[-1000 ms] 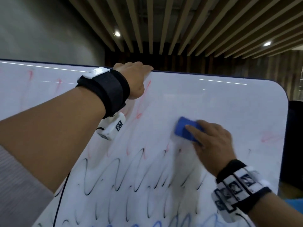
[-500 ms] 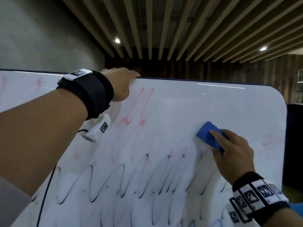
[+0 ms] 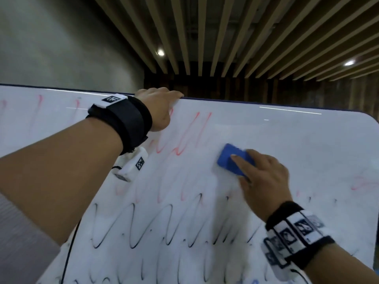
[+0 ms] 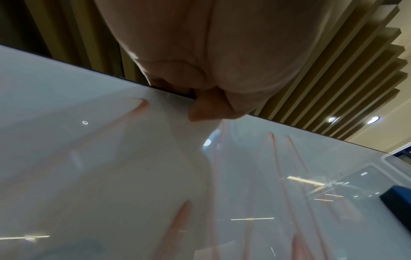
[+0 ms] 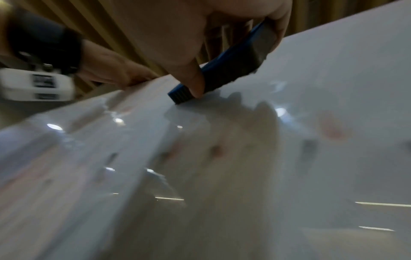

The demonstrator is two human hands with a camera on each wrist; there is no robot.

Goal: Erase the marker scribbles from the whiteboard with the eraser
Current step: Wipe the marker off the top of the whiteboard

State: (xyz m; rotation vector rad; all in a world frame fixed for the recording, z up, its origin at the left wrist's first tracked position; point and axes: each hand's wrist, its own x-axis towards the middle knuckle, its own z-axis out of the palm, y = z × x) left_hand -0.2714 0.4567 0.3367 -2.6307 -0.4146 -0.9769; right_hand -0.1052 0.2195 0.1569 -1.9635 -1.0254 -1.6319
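A white whiteboard (image 3: 287, 140) fills the lower head view, tilted. Red scribbles (image 3: 184, 138) run below its top edge; black wavy scribbles (image 3: 143, 228) cross lower down, smeared at the right. My right hand (image 3: 264, 177) grips a blue eraser (image 3: 229, 160) and presses it flat on the board right of the red loops. In the right wrist view the thumb and fingers pinch the eraser (image 5: 227, 70). My left hand (image 3: 160, 107) curls over the board's top edge (image 4: 173, 91), thumb on the front face.
A dark wall and a slatted wooden ceiling (image 3: 225, 37) lie behind the board. The board's rounded right corner (image 3: 369, 121) sits near the frame edge. A faint red smudge (image 3: 363, 181) marks the far right. Blue marks (image 3: 254, 281) show at the bottom.
My right hand slid the eraser right, then back left and up toward the red loops. The black strokes under it are fainter. My left hand stays on the top edge.
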